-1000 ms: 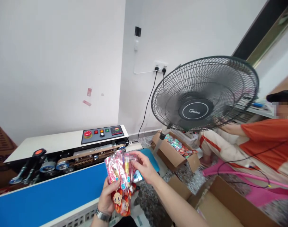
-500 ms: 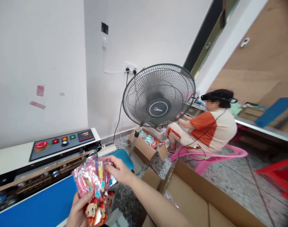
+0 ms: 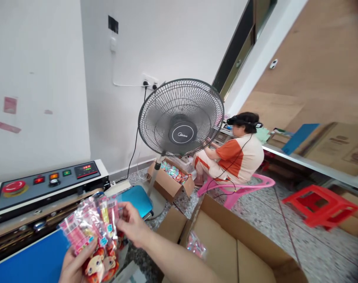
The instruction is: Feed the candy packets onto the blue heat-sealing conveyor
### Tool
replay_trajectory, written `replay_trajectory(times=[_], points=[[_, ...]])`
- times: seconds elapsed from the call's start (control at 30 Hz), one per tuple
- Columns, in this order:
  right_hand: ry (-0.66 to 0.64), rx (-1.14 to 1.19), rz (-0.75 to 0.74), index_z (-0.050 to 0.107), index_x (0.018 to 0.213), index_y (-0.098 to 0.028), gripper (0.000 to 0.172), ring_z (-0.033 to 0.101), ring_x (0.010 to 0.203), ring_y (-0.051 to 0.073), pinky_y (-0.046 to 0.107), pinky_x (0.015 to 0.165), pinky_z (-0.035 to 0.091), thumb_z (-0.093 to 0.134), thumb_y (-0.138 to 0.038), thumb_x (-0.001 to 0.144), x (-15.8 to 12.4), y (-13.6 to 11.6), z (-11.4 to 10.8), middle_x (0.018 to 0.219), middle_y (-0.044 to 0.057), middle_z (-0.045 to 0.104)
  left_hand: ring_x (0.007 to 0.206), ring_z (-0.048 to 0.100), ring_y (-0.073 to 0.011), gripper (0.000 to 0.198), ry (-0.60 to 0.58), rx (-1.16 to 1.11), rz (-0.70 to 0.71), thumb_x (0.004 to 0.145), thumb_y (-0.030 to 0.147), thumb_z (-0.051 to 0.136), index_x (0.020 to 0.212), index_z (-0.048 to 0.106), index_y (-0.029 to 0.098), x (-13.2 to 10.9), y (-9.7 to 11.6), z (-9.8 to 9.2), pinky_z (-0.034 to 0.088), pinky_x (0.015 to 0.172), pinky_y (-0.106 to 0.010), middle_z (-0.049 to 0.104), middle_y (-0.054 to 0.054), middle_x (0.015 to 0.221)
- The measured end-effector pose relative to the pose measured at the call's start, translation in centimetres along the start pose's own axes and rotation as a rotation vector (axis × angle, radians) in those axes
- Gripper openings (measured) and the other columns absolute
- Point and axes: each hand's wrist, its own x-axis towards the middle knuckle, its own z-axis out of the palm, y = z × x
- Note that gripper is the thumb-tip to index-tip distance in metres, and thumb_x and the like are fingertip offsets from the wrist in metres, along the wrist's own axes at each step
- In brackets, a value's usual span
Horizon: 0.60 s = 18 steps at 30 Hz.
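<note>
Gripping a fanned bunch of toy packets (image 3: pixel 92 230) from below, left hand (image 3: pixel 74 265) is closed; right hand (image 3: pixel 132 224) pinches their top edge. Sealing machine (image 3: pixel 46 186) behind, open carton (image 3: pixel 243 251) to the right, fan (image 3: pixel 181 118) beyond.

The left hand (image 3: pixel 74 265) gripped a fanned bunch of pink snack packets (image 3: pixel 90 232) from below, and the right hand (image 3: pixel 132 224) pinched their upper edge. Just behind them lay a sealing machine (image 3: pixel 46 188) with a red button, small lights and a blue belt (image 3: pixel 28 263). Below the right forearm stood an open cardboard box (image 3: pixel 240 251) with one packet inside. Farther back a standing fan (image 3: pixel 181 118) faced the camera, beside a smaller box of packets (image 3: pixel 170 181). A person in an orange shirt (image 3: pixel 236 157) sat on a pink chair (image 3: pixel 243 188), near a red stool (image 3: pixel 322 204).
</note>
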Motion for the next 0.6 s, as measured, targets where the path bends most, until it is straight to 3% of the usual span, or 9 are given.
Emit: replay_trajectory(times=[0.1,0.23,0.43,0.6], points=[[0.055,-0.075,-0.003,0.057,0.087,-0.02,0.034,0.057,0.075,0.015,0.028,0.071,0.046,0.074,-0.036,0.063,0.0,0.9,0.2,0.078,-0.001,0.062,0.049,0.063,-0.0201,0.06,-0.004,0.017,0.046,0.026,0.02,0.088,0.08,0.064,0.017,0.5,0.0,-0.4,0.054,0.046,-0.028,0.07,-0.001,0.063],[0.122,-0.294,-0.1,0.058,0.097,-0.02,0.029,0.058,0.081,0.015,0.028,0.074,0.047,0.062,-0.034,0.072,2.1,1.1,-0.9,0.094,0.001,0.063,0.05,0.062,-0.0157,0.052,0.051,-0.053,0.207,0.03,0.02,0.088,0.076,0.064,0.015,0.6,0.8,-0.9,0.054,0.047,-0.024,0.069,0.001,0.063],[0.198,-0.548,0.017,0.057,0.098,-0.02,0.029,0.057,0.059,0.015,0.025,0.054,0.045,0.057,-0.03,0.07,7.5,3.4,-3.0,0.067,-0.002,0.062,0.054,0.063,-0.0137,0.043,0.136,-0.111,0.355,0.041,0.019,0.086,0.077,0.064,0.013,1.1,2.5,-2.0,0.054,0.053,-0.023,0.07,0.0,0.065],[0.23,-0.583,0.028,0.057,0.097,-0.02,0.031,0.056,0.056,0.015,0.023,0.05,0.042,0.059,-0.03,0.068,8.9,5.3,-2.9,0.063,-0.003,0.06,0.056,0.064,-0.0156,0.043,0.132,-0.09,0.368,0.046,0.02,0.084,0.082,0.062,0.013,1.1,2.7,-2.8,0.055,0.055,-0.028,0.07,-0.002,0.07]])
